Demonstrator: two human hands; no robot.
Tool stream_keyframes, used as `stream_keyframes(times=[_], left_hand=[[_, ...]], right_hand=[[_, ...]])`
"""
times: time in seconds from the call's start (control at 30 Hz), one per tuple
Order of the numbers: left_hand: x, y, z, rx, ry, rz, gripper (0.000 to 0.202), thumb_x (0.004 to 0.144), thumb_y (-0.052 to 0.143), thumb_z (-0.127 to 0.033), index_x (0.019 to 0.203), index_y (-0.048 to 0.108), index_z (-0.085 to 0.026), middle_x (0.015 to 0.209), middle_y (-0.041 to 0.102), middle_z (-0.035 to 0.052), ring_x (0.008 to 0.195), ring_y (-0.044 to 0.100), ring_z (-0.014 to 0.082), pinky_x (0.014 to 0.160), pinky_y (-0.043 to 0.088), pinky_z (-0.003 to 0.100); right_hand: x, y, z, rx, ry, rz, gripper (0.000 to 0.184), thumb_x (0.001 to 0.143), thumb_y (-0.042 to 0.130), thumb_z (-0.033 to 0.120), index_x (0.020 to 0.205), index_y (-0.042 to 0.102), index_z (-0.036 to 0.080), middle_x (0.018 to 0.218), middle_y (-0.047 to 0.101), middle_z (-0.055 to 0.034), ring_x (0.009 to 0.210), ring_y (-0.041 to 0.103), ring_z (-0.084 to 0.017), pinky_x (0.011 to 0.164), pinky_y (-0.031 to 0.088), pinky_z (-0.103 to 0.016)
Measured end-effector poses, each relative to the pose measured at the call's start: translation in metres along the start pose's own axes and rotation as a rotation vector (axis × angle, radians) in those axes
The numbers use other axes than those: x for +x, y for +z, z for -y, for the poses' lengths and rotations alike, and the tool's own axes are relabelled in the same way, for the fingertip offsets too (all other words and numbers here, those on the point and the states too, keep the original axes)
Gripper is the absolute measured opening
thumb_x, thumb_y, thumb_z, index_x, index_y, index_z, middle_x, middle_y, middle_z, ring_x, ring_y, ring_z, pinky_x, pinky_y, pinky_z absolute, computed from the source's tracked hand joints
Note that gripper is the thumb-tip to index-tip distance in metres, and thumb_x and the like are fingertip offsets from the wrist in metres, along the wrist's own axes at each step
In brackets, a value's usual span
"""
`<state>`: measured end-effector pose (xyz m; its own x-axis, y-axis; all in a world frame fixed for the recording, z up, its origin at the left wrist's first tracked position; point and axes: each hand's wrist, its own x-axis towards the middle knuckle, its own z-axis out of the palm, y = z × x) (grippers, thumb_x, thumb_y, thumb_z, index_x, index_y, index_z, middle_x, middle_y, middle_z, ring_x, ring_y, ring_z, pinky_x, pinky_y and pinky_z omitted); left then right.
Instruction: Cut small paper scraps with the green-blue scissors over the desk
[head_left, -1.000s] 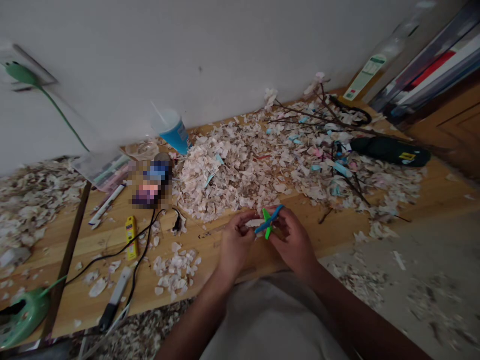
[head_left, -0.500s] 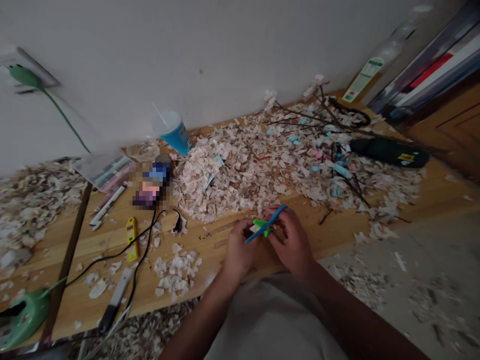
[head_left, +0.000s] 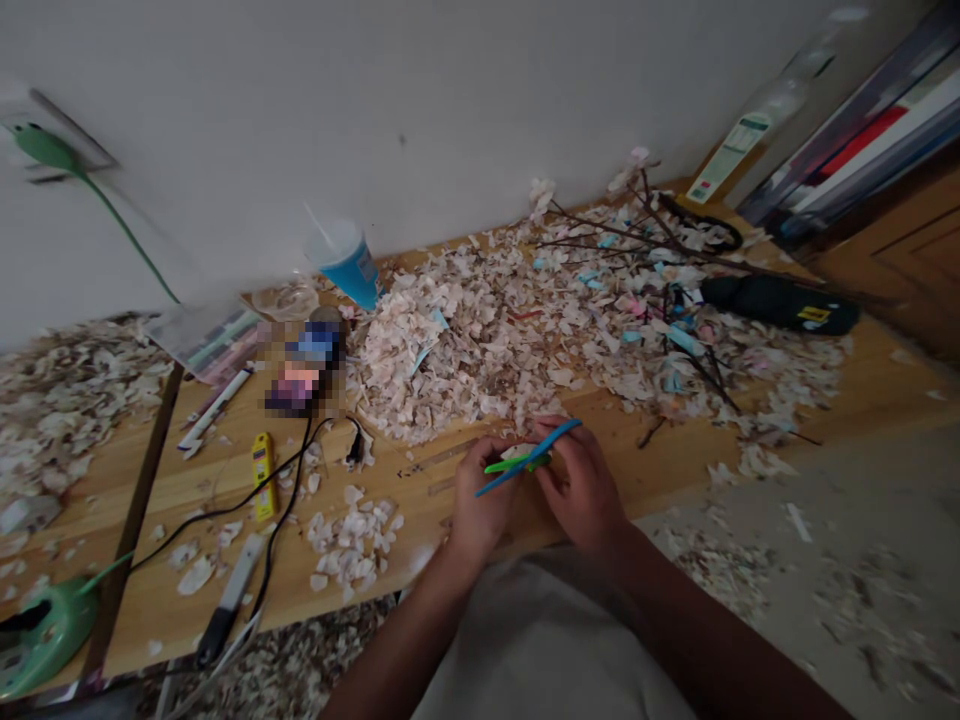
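Observation:
In front of my waist, at the table's near edge, both my hands work close together. My right hand (head_left: 589, 485) is closed on a scissors-like plastic tool (head_left: 556, 436) made of a long blue piece crossed by a bright green one (head_left: 498, 466). My left hand (head_left: 480, 500) has its fingers curled around a pale petal-like flake (head_left: 517, 452) beside the green piece. The fingers partly hide the flake and the tool. Beyond my hands lies a large heap of pale flakes (head_left: 442, 350).
Left on the wooden table (head_left: 427, 520) are a phone (head_left: 304, 370), yellow box (head_left: 263, 478), cutter-like tool (head_left: 231, 600), black cable (head_left: 281, 520) and small flake pile (head_left: 352, 545). A blue cup (head_left: 352, 270) stands behind. Branches (head_left: 660, 240) and a dark pouch (head_left: 780, 304) lie right.
The tool's blue and green pieces have turned to a narrower angle, with the green piece now reaching further left. Both hands have stayed in nearly the same place.

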<state>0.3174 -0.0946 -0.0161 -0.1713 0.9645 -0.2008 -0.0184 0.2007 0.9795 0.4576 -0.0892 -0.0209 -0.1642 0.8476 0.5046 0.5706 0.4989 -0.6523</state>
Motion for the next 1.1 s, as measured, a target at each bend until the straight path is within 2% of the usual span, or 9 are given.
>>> stream_keyframes(times=[0.1, 0.17, 0.3, 0.43, 0.6, 0.73, 0.9, 1.0, 1.1], left_hand=[[0.001, 0.002, 0.003, -0.02, 0.01, -0.041, 0.011, 0.068, 0.073, -0.019, 0.078, 0.07, -0.016, 0.073, 0.07, 0.0021, 0.068, 0.061, 0.0153, 0.065, 0.045, 0.025], [0.001, 0.003, 0.004, -0.005, 0.021, -0.045, 0.015, 0.068, 0.072, -0.017, 0.083, 0.072, -0.016, 0.078, 0.071, 0.0027, 0.07, 0.062, 0.0154, 0.066, 0.046, 0.025], [-0.002, 0.0, 0.001, 0.073, 0.07, -0.006, 0.027, 0.072, 0.068, -0.011, 0.097, 0.074, -0.018, 0.092, 0.074, 0.0042, 0.075, 0.063, 0.0155, 0.07, 0.047, 0.026], [-0.004, -0.005, 0.0, 0.172, 0.172, 0.024, 0.029, 0.077, 0.062, -0.009, 0.101, 0.075, -0.02, 0.097, 0.075, 0.0052, 0.088, 0.066, 0.0181, 0.079, 0.05, 0.027], [-0.007, -0.007, 0.008, 0.252, 0.233, 0.021, 0.029, 0.079, 0.062, -0.011, 0.104, 0.073, -0.019, 0.095, 0.074, 0.0055, 0.082, 0.065, 0.0172, 0.073, 0.05, 0.027], [-0.008, -0.007, 0.012, 0.312, 0.225, 0.024, 0.025, 0.08, 0.064, -0.014, 0.104, 0.073, -0.018, 0.087, 0.072, 0.0046, 0.074, 0.063, 0.0158, 0.07, 0.05, 0.027], [-0.009, -0.007, 0.008, 0.313, 0.262, 0.029, 0.024, 0.087, 0.06, -0.019, 0.107, 0.073, -0.02, 0.092, 0.073, 0.0065, 0.08, 0.065, 0.0172, 0.074, 0.05, 0.028], [-0.008, -0.007, 0.006, 0.305, 0.234, 0.021, 0.022, 0.086, 0.062, -0.02, 0.104, 0.073, -0.019, 0.092, 0.073, 0.0061, 0.079, 0.064, 0.0168, 0.073, 0.049, 0.027], [-0.006, -0.008, 0.004, 0.296, 0.186, 0.047, 0.019, 0.084, 0.063, -0.019, 0.1, 0.073, -0.017, 0.084, 0.072, 0.0042, 0.071, 0.062, 0.0148, 0.067, 0.047, 0.025]], right_hand=[[-0.002, 0.0, 0.0, -0.016, -0.044, -0.016, 0.064, 0.09, 0.054, 0.004, 0.145, 0.041, 0.034, 0.127, 0.06, -0.0103, 0.124, 0.06, -0.028, 0.101, 0.056, -0.051], [-0.001, 0.0, -0.001, -0.031, -0.053, -0.023, 0.065, 0.09, 0.054, 0.004, 0.146, 0.04, 0.034, 0.126, 0.061, -0.0105, 0.123, 0.06, -0.028, 0.101, 0.056, -0.051], [0.0, -0.001, -0.001, -0.022, -0.057, -0.018, 0.064, 0.091, 0.053, 0.004, 0.146, 0.041, 0.034, 0.126, 0.062, -0.01, 0.123, 0.06, -0.027, 0.102, 0.056, -0.05], [-0.001, -0.002, -0.003, -0.01, -0.058, -0.013, 0.063, 0.091, 0.053, 0.003, 0.145, 0.044, 0.032, 0.126, 0.063, -0.0098, 0.123, 0.061, -0.027, 0.102, 0.056, -0.048], [-0.006, 0.0, -0.007, -0.028, -0.13, -0.013, 0.062, 0.092, 0.055, 0.005, 0.148, 0.042, 0.031, 0.128, 0.064, -0.0107, 0.123, 0.061, -0.027, 0.102, 0.056, -0.05], [-0.01, 0.002, -0.009, -0.044, -0.189, -0.007, 0.066, 0.091, 0.055, 0.002, 0.15, 0.042, 0.028, 0.127, 0.065, -0.0108, 0.123, 0.061, -0.026, 0.104, 0.055, -0.048], [-0.01, -0.001, -0.009, -0.074, -0.19, 0.015, 0.068, 0.091, 0.055, 0.001, 0.152, 0.039, 0.029, 0.127, 0.065, -0.0104, 0.124, 0.06, -0.026, 0.104, 0.055, -0.048], [-0.01, -0.002, -0.009, -0.081, -0.191, 0.037, 0.067, 0.092, 0.054, 0.002, 0.151, 0.039, 0.028, 0.128, 0.064, -0.0109, 0.124, 0.06, -0.026, 0.104, 0.055, -0.048], [-0.01, -0.002, -0.011, -0.084, -0.191, 0.046, 0.066, 0.092, 0.054, 0.002, 0.151, 0.039, 0.028, 0.128, 0.064, -0.0108, 0.123, 0.061, -0.025, 0.103, 0.055, -0.047]])
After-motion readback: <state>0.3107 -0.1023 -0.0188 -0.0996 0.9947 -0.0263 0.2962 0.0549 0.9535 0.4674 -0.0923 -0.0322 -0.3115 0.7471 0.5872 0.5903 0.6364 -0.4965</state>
